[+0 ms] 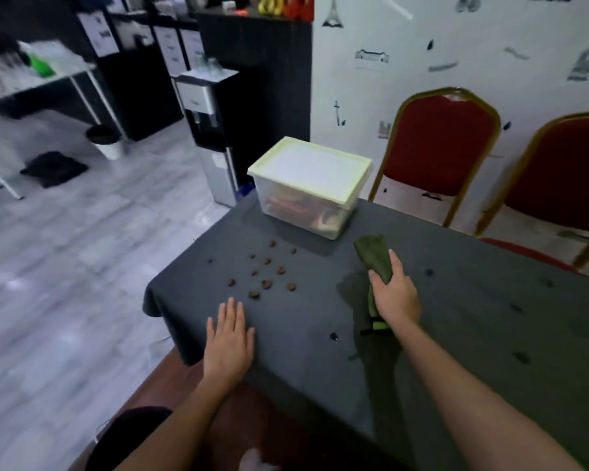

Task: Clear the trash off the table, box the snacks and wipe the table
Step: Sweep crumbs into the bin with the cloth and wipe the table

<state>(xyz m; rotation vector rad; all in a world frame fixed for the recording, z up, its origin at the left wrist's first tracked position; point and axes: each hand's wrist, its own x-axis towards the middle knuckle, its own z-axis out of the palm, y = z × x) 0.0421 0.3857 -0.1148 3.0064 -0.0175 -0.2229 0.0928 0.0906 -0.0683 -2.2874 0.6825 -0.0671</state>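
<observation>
Crumbs (267,270) lay scattered on the dark tablecloth (456,317) between our left hand (230,341) and the box (312,186), with a few more dark specks spread well apart to the right. The box stood at the far corner of the table with its pale green lid (308,166) on, and colourful snack packets showed through its clear wall. Our left hand rested flat on the cloth near the table edge, fingers spread and holding nothing. Our right hand (393,294) was clamped around a folded green rag (374,258), pressing it to the table just right of the crumbs. Nothing stood between the rag and the crumbs. Two red chairs (442,147) with gold frames stood behind the table against a white wall with small dark drawings. A water dispenser (208,130) and a bin (106,142) were off to the left. We could read no writing; the paper labels on the dark cabinets were too blurred.
</observation>
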